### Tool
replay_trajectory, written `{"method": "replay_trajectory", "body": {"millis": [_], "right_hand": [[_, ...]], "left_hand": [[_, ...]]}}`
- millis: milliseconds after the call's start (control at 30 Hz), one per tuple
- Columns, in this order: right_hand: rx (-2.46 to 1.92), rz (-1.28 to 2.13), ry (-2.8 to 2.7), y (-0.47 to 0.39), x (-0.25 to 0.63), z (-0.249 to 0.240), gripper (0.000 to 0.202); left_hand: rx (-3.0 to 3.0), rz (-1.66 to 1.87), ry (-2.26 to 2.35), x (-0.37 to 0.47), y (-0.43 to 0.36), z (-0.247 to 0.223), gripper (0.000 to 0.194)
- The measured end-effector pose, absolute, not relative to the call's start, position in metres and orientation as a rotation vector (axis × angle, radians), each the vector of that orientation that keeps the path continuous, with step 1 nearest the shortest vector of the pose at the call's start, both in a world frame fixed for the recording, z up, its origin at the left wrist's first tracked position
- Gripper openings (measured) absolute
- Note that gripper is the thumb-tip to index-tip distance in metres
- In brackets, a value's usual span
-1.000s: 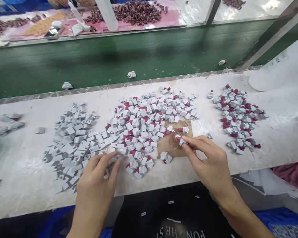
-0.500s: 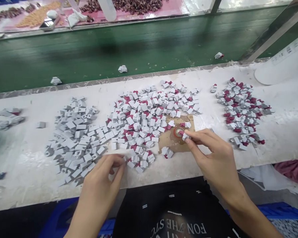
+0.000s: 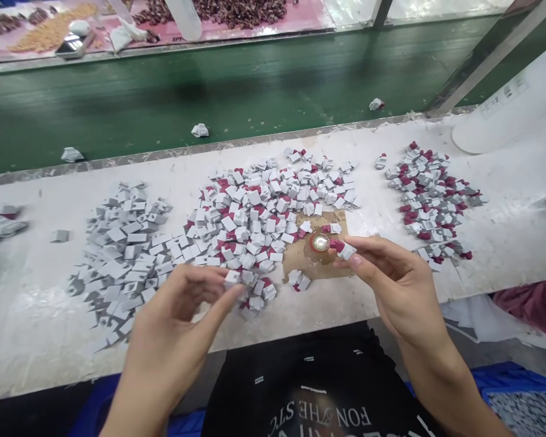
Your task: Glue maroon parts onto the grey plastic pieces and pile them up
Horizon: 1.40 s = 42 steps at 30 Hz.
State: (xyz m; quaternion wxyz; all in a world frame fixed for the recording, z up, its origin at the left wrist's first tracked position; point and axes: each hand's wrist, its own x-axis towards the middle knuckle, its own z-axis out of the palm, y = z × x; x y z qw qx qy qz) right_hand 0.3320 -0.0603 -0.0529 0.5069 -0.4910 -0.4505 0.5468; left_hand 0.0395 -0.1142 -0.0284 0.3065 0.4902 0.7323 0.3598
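Note:
Between the thumb and fingers of my left hand (image 3: 182, 321) is a small grey plastic block (image 3: 232, 278), held over the front of the middle pile. My right hand (image 3: 391, 273) pinches a grey and dark red plastic piece (image 3: 344, 249), its red end pointing left. Just left of that piece, a small round dish with a red rim (image 3: 320, 243) sits on a brown cardboard patch (image 3: 309, 267) that looks wet. A pile of plain grey blocks (image 3: 122, 243) lies left of centre. Beside it spreads a pile of grey and red pieces (image 3: 255, 212).
Another heap of grey and red pieces (image 3: 430, 194) lies to the right, near a white container (image 3: 486, 121). Behind the white table (image 3: 40, 291) runs a green belt (image 3: 131, 103) carrying a few loose pieces. A metal post (image 3: 473, 67) stands at back right.
My left hand has lifted a grey block from the pile. My right hand has drawn its piece slightly away from the round dish. The whole view has shifted a little.

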Motion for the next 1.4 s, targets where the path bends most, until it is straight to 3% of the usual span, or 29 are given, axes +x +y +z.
{"method": "replay_trajectory", "body": {"millis": [100,300,933,1167,1300,1400], "right_hand": [[-1.136,1.397,-1.068,-0.062,0.329,-0.052,0.016],[-1.031,1.452,-1.001,-0.060,0.322,-0.051,0.020],[-1.108,1.373,-1.218,-0.054,0.333,-0.044,0.021],[-0.999,1.526,-1.192,-0.042,0.337,-0.036,0.015],[-1.074,1.508,-1.447,0.008,0.341,-0.024,0.039],[-1.389,1.062,-1.694,0.089,0.341,-0.020,0.055]], "left_hand": [[1.030,1.114,1.618,0.073,-0.090,-0.026,0.031],[0.849,1.058,1.196,0.118,-0.061,-0.033,0.012],[0.999,0.955,1.160,0.129,-0.052,-0.031,0.011],[1.146,0.878,1.145,0.122,-0.037,-0.014,0.007],[1.387,0.854,1.263,0.109,-0.002,0.006,0.015],[1.558,0.875,1.490,0.109,0.055,0.016,0.021]]}}
